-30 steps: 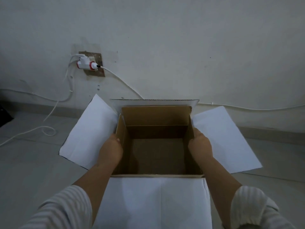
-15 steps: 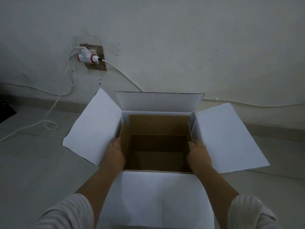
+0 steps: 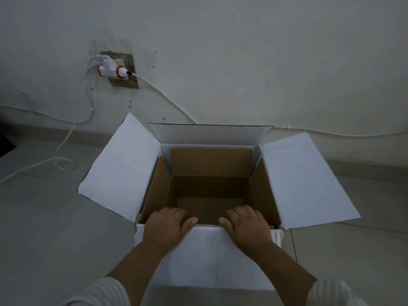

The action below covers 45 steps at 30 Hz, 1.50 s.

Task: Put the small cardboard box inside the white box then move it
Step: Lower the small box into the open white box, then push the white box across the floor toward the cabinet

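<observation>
On the floor I see the white box with the small cardboard box now fully sunk inside it. My left hand and right hand have shifted from its side walls to the near rim, fingers hooked over it, so only moving remains.

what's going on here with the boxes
A person is nesting a brown cardboard box inside a larger white box on the floor. The brown box sits down in the white one, open and empty, with the white flaps spread outward. The left hand and right hand both rest on the near edge, fingers curled over the rim into the brown box. The white box has not been closed. A charger is plugged into the wall behind.
</observation>
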Available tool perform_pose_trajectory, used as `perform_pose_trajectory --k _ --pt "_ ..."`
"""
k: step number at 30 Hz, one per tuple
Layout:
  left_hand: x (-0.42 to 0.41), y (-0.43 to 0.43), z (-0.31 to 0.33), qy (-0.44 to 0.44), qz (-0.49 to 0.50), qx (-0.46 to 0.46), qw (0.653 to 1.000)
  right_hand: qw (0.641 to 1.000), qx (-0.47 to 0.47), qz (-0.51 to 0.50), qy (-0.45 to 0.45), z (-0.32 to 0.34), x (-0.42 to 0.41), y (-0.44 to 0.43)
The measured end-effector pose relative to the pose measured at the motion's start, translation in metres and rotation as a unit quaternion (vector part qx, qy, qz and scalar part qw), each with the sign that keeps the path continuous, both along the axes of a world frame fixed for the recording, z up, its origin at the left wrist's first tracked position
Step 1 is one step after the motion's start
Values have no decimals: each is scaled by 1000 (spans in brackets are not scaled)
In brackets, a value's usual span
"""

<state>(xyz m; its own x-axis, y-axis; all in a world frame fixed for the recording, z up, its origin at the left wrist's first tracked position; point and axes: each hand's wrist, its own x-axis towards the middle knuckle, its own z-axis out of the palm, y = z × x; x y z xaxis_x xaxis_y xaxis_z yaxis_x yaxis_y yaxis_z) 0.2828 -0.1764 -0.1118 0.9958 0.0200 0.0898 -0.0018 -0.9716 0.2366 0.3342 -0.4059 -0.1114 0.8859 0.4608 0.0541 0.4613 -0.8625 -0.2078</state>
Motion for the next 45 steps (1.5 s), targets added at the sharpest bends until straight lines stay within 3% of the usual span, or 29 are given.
perform_pose_trajectory --k 7,12,25,29,36,41,45 --pt "2 3 -6 19 -5 14 1000 998 -55 21 15 2 -6 -4" --pt "9 6 0 23 -26 5 999 995 -99 -27 -5 10 -11 4" --pt "9 11 0 22 -78 2 997 985 -33 -137 102 12 -21 12" --pt "10 8 2 15 -67 13 998 989 -13 -126 70 6 -17 8" --pt "9 2 -8 -28 -14 39 999 994 11 -84 -68 -11 -16 2" --pt "-1 -15 -8 -36 15 43 998 992 44 -34 -112 -19 -13 -18" --pt "-9 -45 -9 -41 29 34 998 995 36 -2 -97 -18 -10 -46"
